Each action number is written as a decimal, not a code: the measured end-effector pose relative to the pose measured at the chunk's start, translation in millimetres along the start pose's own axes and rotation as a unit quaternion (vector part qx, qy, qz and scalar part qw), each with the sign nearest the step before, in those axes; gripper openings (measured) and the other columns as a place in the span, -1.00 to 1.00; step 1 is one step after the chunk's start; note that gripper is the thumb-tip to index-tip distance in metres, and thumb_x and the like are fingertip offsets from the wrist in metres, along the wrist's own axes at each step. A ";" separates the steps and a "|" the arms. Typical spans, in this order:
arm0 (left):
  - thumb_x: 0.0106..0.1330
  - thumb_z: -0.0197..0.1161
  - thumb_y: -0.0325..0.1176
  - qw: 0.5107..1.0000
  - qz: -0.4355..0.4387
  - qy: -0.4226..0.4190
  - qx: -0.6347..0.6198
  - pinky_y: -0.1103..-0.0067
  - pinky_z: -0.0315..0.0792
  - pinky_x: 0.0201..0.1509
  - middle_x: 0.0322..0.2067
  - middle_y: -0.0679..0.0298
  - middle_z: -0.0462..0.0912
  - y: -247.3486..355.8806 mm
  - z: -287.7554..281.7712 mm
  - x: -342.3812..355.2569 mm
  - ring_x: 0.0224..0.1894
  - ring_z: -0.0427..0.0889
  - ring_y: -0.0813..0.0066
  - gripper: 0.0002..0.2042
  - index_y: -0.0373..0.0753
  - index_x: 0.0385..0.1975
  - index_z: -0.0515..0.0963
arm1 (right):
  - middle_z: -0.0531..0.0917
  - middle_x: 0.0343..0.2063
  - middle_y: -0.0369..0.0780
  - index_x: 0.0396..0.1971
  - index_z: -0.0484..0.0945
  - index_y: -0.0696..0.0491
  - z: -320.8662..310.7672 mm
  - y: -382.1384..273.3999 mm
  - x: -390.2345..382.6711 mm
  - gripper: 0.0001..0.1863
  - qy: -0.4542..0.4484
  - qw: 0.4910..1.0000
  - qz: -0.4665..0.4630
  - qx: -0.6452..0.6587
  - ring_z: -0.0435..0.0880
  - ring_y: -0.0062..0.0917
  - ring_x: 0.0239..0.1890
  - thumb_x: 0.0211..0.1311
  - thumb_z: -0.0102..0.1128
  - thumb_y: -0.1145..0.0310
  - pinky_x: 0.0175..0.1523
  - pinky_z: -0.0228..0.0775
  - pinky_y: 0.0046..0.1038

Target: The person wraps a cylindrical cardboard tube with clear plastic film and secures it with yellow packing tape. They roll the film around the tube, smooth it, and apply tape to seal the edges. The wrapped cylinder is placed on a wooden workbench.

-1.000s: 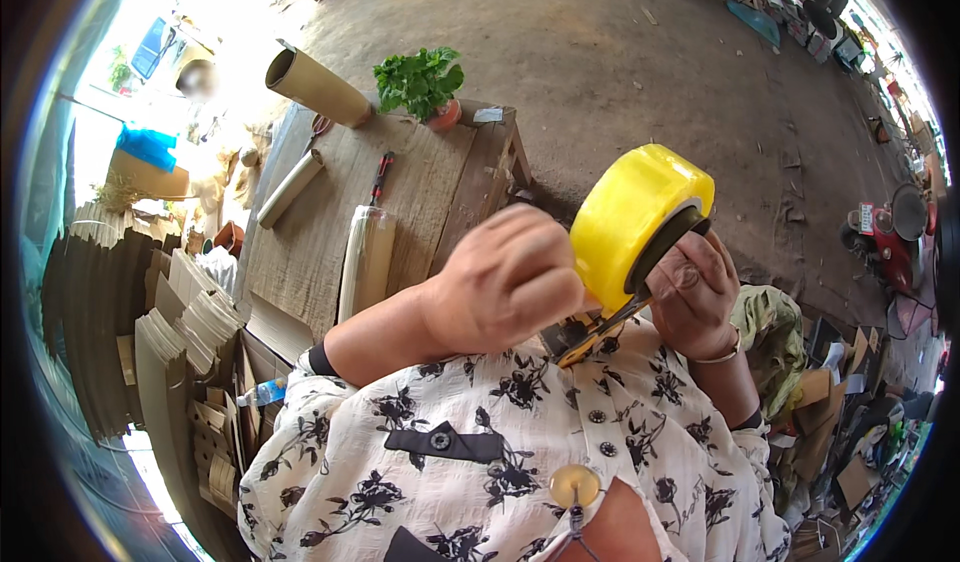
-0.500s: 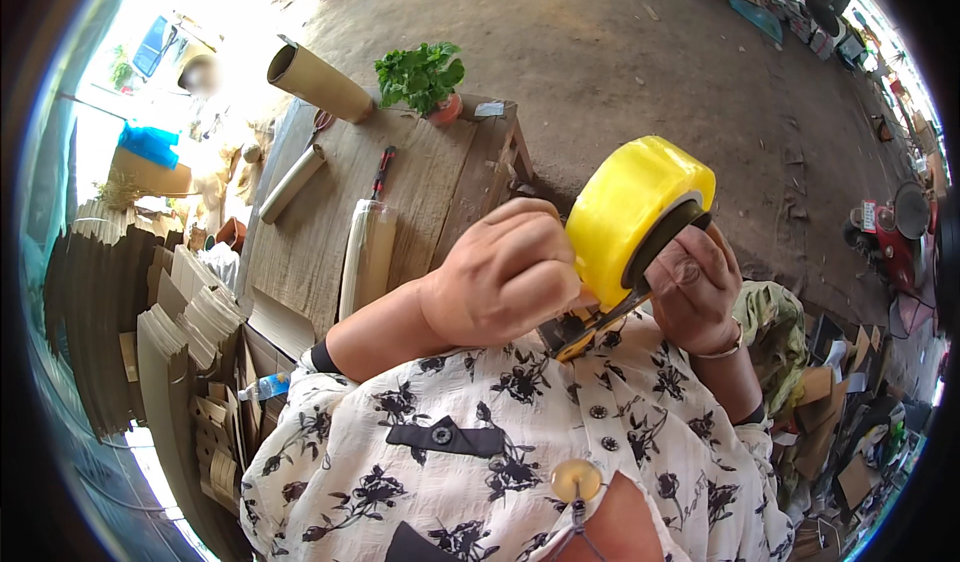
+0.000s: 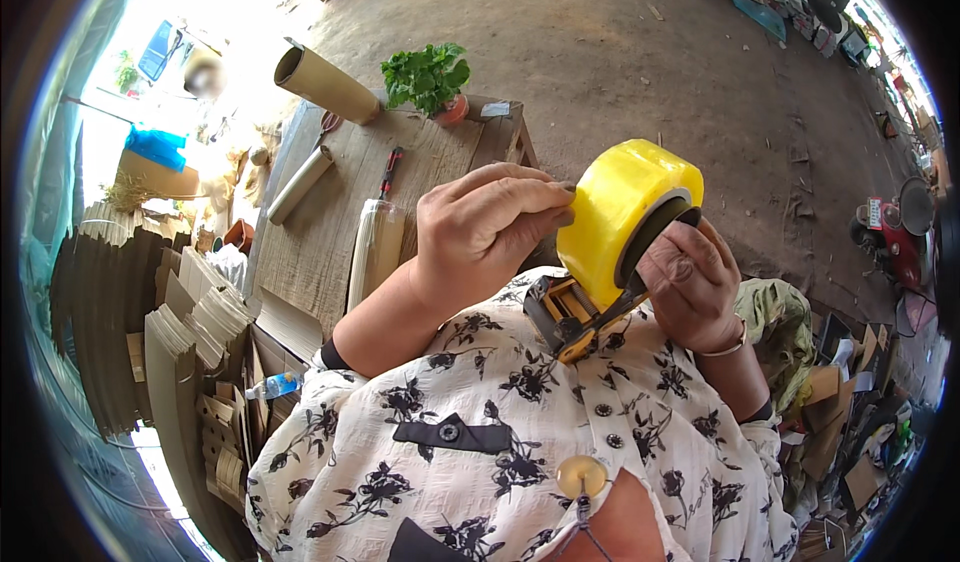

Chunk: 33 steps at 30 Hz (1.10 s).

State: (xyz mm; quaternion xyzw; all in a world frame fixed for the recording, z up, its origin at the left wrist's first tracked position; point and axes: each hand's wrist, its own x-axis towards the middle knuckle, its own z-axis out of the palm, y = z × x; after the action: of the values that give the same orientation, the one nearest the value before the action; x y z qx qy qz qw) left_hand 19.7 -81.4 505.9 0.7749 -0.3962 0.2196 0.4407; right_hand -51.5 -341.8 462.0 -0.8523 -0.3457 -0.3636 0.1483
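My right hand point(image 3: 692, 287) grips a black-and-orange tape dispenser point(image 3: 572, 317) that carries a large roll of yellow tape point(image 3: 625, 197), tilted in front of my floral shirt. My left hand point(image 3: 490, 224) has thumb and forefinger closed together at the roll's left edge, touching it; whether a tape end is between them I cannot make out.
A wooden table point(image 3: 435, 162) bears a potted plant point(image 3: 425, 80), an upright cardboard tube point(image 3: 327, 84), paper rolls point(image 3: 298, 184) and a red-black cutter point(image 3: 390, 172). Flattened cardboard point(image 3: 175, 372) stands left. A red scooter point(image 3: 895, 247) and piled scraps point(image 3: 840, 432) are right.
My left hand has risen from beside the dispenser to the roll's upper left edge, its fingers straightening from a curled shape into a pinch. More of the dispenser now shows beneath it.
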 end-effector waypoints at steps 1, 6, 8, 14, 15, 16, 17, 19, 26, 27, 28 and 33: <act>0.12 0.53 -0.52 1.000 0.009 0.002 0.014 0.53 0.61 -0.36 -0.36 0.15 0.74 0.9 0.2 0.5 -0.38 0.76 0.30 -0.80 -0.28 -0.26 0.69 | 0.73 -0.18 -0.26 -0.31 0.73 0.09 0.7 0.1 0.4 -0.81 0.000 1.000 0.000 0.003 0.72 -0.35 0.02 0.00 0.37 0.52 0.16 0.67 -0.14; 0.13 0.42 -0.62 0.997 0.067 0.017 0.036 0.48 0.55 -0.43 -0.44 0.23 0.66 -3.2 7.5 4.8 -0.47 0.67 0.31 -0.84 -0.26 -0.35 0.60 | 0.73 -0.18 -0.24 -0.29 0.72 0.10 3.3 -0.4 -3.5 -0.80 -0.003 1.000 0.001 0.008 0.73 -0.34 0.01 0.00 0.37 0.51 0.15 0.67 -0.14; 0.10 0.38 -0.65 0.995 0.090 0.015 0.039 0.46 0.55 -0.42 -0.45 0.25 0.62 -6.6 9.8 3.8 -0.48 0.64 0.30 -0.82 -0.26 -0.36 0.57 | 0.73 -0.18 -0.24 -0.28 0.72 0.10 3.1 -1.7 -4.4 -0.79 -0.008 1.000 0.002 0.006 0.73 -0.34 0.01 0.01 0.36 0.51 0.15 0.66 -0.15; 0.06 0.33 -0.70 0.985 0.168 0.040 0.003 0.45 0.52 -0.40 -0.40 0.20 0.55 -18.0 19.3 -6.0 -0.47 0.58 0.25 -0.76 -0.29 -0.29 0.52 | 0.74 -0.17 -0.24 -0.25 0.71 0.10 1.9 -2.0 -3.9 -0.79 -0.006 1.000 0.004 0.029 0.73 -0.33 0.02 0.04 0.34 0.52 0.15 0.65 -0.17; 0.07 0.33 -0.70 0.984 0.171 0.042 -0.018 0.45 0.52 -0.40 -0.40 0.20 0.55 -21.1 21.5 -8.7 -0.47 0.57 0.25 -0.76 -0.29 -0.28 0.52 | 0.74 -0.16 -0.24 -0.25 0.71 0.09 2.6 -1.5 -4.5 -0.79 -0.005 0.999 0.005 0.034 0.73 -0.33 0.03 0.05 0.34 0.52 0.15 0.65 -0.17; 0.09 0.32 -0.70 0.983 0.175 0.043 -0.039 0.44 0.51 -0.39 -0.40 0.19 0.54 -23.2 22.9 -10.5 -0.47 0.56 0.25 -0.76 -0.30 -0.27 0.52 | 0.75 -0.16 -0.24 -0.25 0.71 0.09 3.3 -0.7 -5.3 -0.79 -0.008 0.999 0.010 0.036 0.73 -0.33 0.03 0.05 0.34 0.52 0.14 0.65 -0.17; 0.17 0.34 -0.67 0.985 0.161 0.040 -0.040 0.44 0.51 -0.33 -0.36 0.19 0.54 -23.9 23.4 -11.3 -0.41 0.57 0.26 -0.78 -0.29 -0.25 0.52 | 0.75 -0.16 -0.25 -0.25 0.71 0.09 4.1 0.2 -6.4 -0.79 -0.010 0.999 0.015 0.038 0.73 -0.33 0.03 0.06 0.34 0.52 0.14 0.65 -0.18; 0.19 0.39 -0.63 0.992 0.122 0.001 -0.041 0.45 0.51 -0.29 -0.32 0.19 0.55 -21.6 16.1 -8.9 -0.35 0.57 0.26 -0.78 -0.29 -0.24 0.51 | 0.75 -0.15 -0.25 -0.24 0.71 0.09 7.3 -0.3 -10.6 -0.78 -0.013 0.999 0.023 0.036 0.73 -0.34 0.03 0.06 0.34 0.52 0.13 0.65 -0.19; 0.18 0.52 -0.47 0.998 0.042 0.004 -0.047 0.50 0.54 -0.28 -0.28 0.21 0.61 -16.8 6.8 -22.3 -0.32 0.63 0.31 -0.76 -0.21 -0.25 0.56 | 0.76 -0.15 -0.26 -0.25 0.72 0.09 20.3 -14.6 -14.8 -0.79 -0.009 0.999 0.020 0.030 0.73 -0.33 0.03 0.06 0.34 0.51 0.13 0.64 -0.21; 0.18 0.52 -0.47 0.999 0.034 0.011 -0.038 0.51 0.54 -0.29 -0.29 0.21 0.63 -15.3 6.4 -24.1 -0.33 0.64 0.32 -0.76 -0.20 -0.25 0.57 | 0.76 -0.16 -0.26 -0.25 0.72 0.09 20.7 -15.3 -14.8 -0.80 -0.009 0.999 0.019 0.031 0.73 -0.33 0.03 0.06 0.34 0.50 0.13 0.64 -0.21; 0.17 0.52 -0.51 0.999 0.040 0.011 -0.023 0.49 0.56 -0.25 -0.30 0.19 0.65 -13.6 5.6 -25.1 -0.33 0.66 0.32 -0.75 -0.24 -0.23 0.57 | 0.76 -0.15 -0.26 -0.26 0.72 0.08 20.2 -15.6 -14.4 -0.81 -0.009 0.999 0.018 0.026 0.73 -0.33 0.04 0.08 0.33 0.49 0.14 0.64 -0.21; 0.16 0.51 -0.60 0.997 0.074 0.036 -0.005 0.45 0.59 -0.09 -0.33 0.16 0.72 -2.7 26.5 2.8 -0.35 0.71 0.30 -0.69 -0.34 -0.14 0.56 | 0.74 -0.12 -0.26 -0.22 0.72 0.07 -4.8 2.1 -20.1 -0.84 -0.015 0.999 0.040 -0.010 0.72 -0.34 0.03 0.23 0.31 0.40 0.12 0.63 -0.18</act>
State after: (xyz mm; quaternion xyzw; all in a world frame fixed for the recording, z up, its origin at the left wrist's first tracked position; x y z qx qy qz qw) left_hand 23.3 -104.4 492.8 0.7329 -0.4372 0.2772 0.4414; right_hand -62.5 -355.4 450.8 -0.8723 -0.3097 -0.3479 0.1488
